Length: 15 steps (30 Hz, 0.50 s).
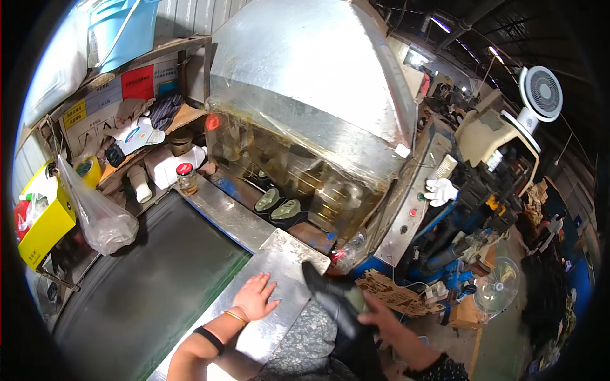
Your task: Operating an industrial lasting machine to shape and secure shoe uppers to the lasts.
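Observation:
My left hand point(256, 297) lies with its fingers spread on the bare metal tabletop point(270, 324), holding nothing. In my right hand point(382, 319) is a black shoe point(330, 300), held tilted over the right edge of the metal top, close to my lap. A grey-green patch shows on the shoe near my fingers; blur hides its finer details. Ahead, two shoes with grey-green soles turned up, a left one point(267, 200) and a right one point(289, 211), sit at the mouth of a metal-hooded machine point(305, 70) behind a cloudy plastic curtain point(279, 143).
A dark conveyor belt point(152, 273) runs along my left. By the machine stands a red-lidded jar point(186, 179). A plastic bag point(101, 216) hangs beside a yellow box point(47, 219). At right are a control panel point(406, 222), white gloves point(440, 191) and a fan point(543, 91).

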{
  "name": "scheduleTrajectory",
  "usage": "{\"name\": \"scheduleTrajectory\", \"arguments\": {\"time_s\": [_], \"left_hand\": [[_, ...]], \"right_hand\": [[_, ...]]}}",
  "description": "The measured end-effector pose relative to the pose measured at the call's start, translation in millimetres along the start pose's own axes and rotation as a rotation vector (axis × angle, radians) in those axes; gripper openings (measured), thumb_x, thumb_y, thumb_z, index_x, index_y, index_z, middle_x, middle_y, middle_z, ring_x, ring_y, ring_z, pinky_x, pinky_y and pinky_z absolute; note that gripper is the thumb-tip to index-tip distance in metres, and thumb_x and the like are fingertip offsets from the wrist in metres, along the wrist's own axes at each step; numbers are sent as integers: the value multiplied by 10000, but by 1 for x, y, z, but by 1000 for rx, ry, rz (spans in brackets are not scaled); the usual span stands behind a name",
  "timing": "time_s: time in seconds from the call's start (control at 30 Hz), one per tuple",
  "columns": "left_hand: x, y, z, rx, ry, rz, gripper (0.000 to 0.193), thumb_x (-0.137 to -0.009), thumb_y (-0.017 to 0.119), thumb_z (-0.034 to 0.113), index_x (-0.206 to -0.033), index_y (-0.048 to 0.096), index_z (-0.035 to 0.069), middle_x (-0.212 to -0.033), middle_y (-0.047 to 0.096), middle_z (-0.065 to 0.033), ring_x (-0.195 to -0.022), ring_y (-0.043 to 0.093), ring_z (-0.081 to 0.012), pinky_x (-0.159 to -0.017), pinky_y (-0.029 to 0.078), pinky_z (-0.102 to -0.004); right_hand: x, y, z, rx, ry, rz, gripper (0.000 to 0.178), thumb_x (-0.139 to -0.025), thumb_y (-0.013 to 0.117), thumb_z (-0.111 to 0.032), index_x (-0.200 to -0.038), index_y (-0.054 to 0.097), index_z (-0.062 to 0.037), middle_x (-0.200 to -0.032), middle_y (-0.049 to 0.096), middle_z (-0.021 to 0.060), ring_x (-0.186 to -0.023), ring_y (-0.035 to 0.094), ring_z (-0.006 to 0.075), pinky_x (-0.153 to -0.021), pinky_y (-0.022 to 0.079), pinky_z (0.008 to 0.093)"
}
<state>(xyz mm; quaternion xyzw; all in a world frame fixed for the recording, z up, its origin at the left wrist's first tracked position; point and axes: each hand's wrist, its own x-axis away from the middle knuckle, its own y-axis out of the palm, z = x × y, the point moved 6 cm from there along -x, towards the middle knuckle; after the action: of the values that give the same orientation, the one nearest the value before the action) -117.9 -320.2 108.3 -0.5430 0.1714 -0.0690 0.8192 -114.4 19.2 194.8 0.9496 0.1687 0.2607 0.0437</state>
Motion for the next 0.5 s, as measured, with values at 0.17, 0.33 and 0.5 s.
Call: {"name": "scheduleTrajectory", "arguments": {"time_s": [0.17, 0.33, 0.5], "left_hand": [[-11, -3, 8, -12, -39, -5, 580, -927, 532, 474, -1344, 543, 71, -1469, 435, -206, -1396, 374, -357, -1160, 284, -467], [-6, -9, 1, 34, -52, 42, 561, -896, 602, 454, -1313, 573, 80, -1426, 490, -192, -1350, 440, -349, -1118, 350, -467], [-23, -1, 7, 69, -12, 7, 585, -913, 562, 477, -1346, 553, 83, -1464, 456, -179, -1381, 401, -334, -1138, 318, -461]], "right_hand": [[-198, -16, -70, 831, -266, 263, 994, -731, 745, -418, -1513, 277, -22, -1318, 558, 264, -1194, 578, 371, -987, 456, 381], [-328, 65, -97, 1045, -55, 510, 1058, -779, 655, -517, -1525, 137, 26, -1270, 561, 339, -1216, 546, 426, -1020, 438, 440], [-385, 13, -56, 903, -356, 377, 1128, -758, 795, -426, -1556, 86, -59, -1557, 211, 302, -1427, 291, 415, -1145, 307, 420]]}}
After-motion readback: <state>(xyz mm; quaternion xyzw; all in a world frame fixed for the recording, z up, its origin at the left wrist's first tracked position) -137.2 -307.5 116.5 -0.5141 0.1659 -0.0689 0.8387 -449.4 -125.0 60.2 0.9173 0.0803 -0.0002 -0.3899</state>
